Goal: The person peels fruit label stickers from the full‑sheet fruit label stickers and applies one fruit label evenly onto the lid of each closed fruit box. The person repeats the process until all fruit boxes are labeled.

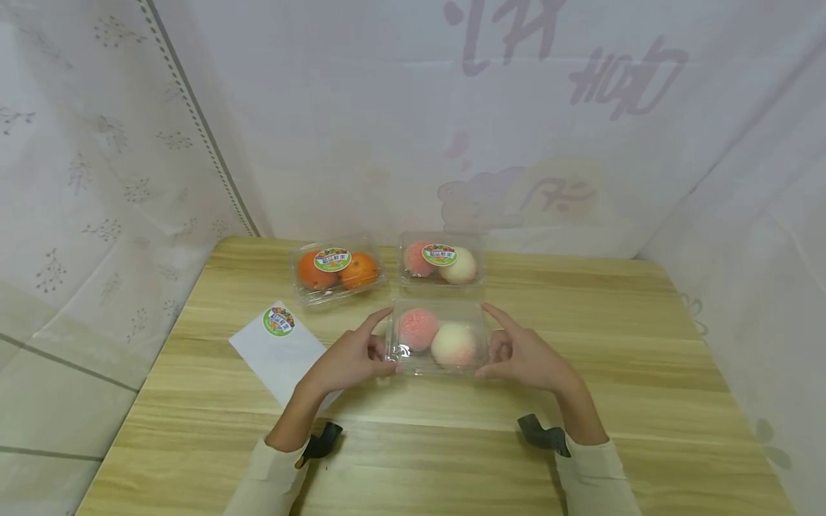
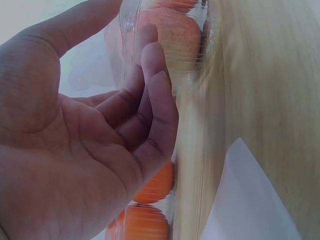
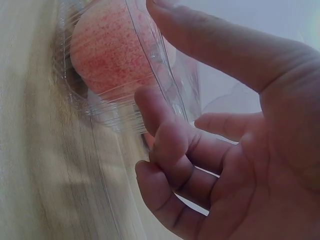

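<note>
A clear plastic fruit box (image 1: 461, 312) lies in front of me on the wooden table, a pinkish peach (image 1: 418, 328) and a paler peach (image 1: 454, 345) inside. No sticker shows on its lid. My left hand (image 1: 351, 356) grips its left end, forefinger at the far corner and thumb at the near one. The right hand (image 1: 525, 355) holds the right end in the same way. In the left wrist view the other fingers (image 2: 162, 107) curl beside the box wall; the right wrist view shows curled fingers (image 3: 170, 142) against the plastic.
Behind stand a box of oranges (image 1: 335, 292) and another box of peaches (image 1: 442, 282), each with a colourful round label on its lid. A white sheet (image 1: 277, 362) bearing one round sticker (image 1: 279, 321) lies left, partly under my left hand. Curtains (image 1: 361, 129) surround the table (image 1: 413, 459).
</note>
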A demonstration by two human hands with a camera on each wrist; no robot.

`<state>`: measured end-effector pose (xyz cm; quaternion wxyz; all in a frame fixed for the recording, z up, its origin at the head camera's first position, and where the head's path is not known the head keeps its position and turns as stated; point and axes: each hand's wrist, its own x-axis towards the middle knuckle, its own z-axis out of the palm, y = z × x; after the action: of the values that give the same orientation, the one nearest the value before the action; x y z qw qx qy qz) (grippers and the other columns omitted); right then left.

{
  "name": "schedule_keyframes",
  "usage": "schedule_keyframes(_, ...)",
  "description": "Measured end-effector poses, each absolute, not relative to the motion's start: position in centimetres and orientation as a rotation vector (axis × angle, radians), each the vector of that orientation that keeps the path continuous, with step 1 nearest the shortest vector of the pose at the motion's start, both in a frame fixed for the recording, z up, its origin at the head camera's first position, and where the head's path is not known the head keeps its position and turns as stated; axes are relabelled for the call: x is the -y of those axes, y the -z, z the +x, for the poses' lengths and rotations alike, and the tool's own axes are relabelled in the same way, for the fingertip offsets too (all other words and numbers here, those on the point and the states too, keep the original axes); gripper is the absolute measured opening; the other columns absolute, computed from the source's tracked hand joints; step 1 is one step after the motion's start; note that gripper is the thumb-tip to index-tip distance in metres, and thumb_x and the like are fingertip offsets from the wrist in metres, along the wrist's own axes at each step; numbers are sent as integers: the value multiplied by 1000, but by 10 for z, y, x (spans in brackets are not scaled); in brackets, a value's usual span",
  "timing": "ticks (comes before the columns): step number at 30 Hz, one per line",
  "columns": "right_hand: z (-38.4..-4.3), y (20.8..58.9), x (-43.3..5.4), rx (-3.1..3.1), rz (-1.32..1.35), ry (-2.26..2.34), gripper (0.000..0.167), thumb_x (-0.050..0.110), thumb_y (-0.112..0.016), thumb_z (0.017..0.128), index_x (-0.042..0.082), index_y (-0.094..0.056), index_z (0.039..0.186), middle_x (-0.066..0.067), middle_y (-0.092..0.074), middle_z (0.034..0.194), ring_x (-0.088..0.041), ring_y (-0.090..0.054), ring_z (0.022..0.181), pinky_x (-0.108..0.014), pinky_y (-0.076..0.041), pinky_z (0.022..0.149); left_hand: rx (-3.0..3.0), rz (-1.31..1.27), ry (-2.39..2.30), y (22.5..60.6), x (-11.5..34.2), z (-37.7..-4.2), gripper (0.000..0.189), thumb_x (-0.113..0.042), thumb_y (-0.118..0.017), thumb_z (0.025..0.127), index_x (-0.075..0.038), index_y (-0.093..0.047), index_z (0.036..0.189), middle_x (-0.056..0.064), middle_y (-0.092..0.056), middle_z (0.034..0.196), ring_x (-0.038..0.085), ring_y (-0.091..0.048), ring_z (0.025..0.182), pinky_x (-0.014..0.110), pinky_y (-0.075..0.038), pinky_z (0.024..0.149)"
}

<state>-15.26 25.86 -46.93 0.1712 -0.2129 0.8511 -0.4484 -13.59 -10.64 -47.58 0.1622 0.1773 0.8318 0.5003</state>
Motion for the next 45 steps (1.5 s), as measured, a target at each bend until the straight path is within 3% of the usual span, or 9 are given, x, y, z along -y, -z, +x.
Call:
schedule_keyframes(5,-152,468,-260,-2421,-606,1272,118,20,-98,86,6,-21,175,1,-67,83,-16,-62,72,-30,-54,68,-2385,493,-1417,473,111,-134,99,-26,-90,93,-8,-33,171,-5,-75,93,13,-70,84,37,-56,85)
schedule_keyframes(12,-154,470,-260,-2426,-637,1264,118,22,-98,86,5,-22,175,1,-69,86,-16,-63,74,-30,-55,70,-2434,392,-1480,462,128,-133,84,-23,-87,95,-5,-45,165,13,-73,127,17,-71,94,36,-59,81)
schedule_keyframes(20,-156,473,-263,-2415,-649,1258,117,23,-97,87,8,-21,175,3,-71,89,-17,-65,76,-31,-57,72,-2627,247,-1553,451,163,-126,59,-26,-81,102,-9,-60,154,14,-74,128,23,-75,102,42,-60,86)
schedule_keyframes(27,-155,471,-263,-2390,-619,1278,117,20,-97,87,8,-20,176,1,-70,88,-17,-64,75,-31,-56,71,-2754,39,-1452,447,212,-124,67,-25,-85,98,-7,-56,157,17,-72,134,32,-73,111,39,-58,91)
schedule_keyframes(35,-154,471,-263,-2391,-617,1269,117,20,-96,87,7,-20,175,1,-71,87,-17,-65,76,-31,-57,72,-2776,-141,-1240,463,264,-125,85,-30,-89,94,1,-48,162,28,-59,152,52,-55,138,65,-52,103)
schedule_keyframes(40,-154,469,-263,-2379,-618,1272,117,22,-96,88,8,-20,176,1,-71,88,-18,-65,76,-31,-57,72,-2816,-134,-1059,477,280,-127,94,-35,-92,90,8,-46,160,39,-48,155,63,-46,139,73,-44,108)
schedule_keyframes(45,-153,468,-264,-2378,-638,1289,115,19,-95,89,5,-21,175,0,-71,88,-17,-65,75,-31,-56,71,-2843,-186,-931,487,280,-129,96,-38,-94,88,8,-48,159,43,-38,156,68,-34,137,74,-38,106)
